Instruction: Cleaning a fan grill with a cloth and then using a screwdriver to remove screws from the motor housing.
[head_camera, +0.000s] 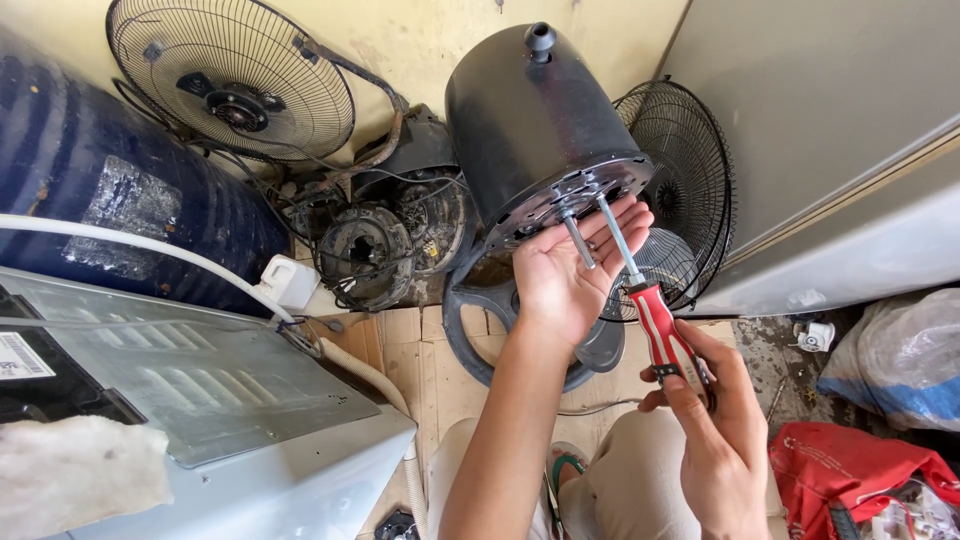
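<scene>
Head view. The landmark is the black motor housing (535, 110), a drum-shaped casing tilted with its open, vented face turned down toward the person.

The left hand (570, 265) lies directly beneath that face, palm up, fingers (625, 222) spread loosely and pressed against the lower rim; it cradles the housing rather than clenching it. A short steel shaft (577, 238) projects from the centre of the face and passes just above the palm.

The right hand (705, 420) sits below and to the right of the housing, well apart from it, with its fingers wrapped firmly around the red-and-white handle of the screwdriver (650, 305).

Governing relation: the long axis of the screwdriver runs diagonally, from the handle at lower right up and to the left, and its tip meets the face just right of the shaft. The blade lies nearly parallel to the shaft. The left hand is the nearer one to the housing.

Behind the housing, to its right, stands a wire fan guard (685, 190).
</scene>
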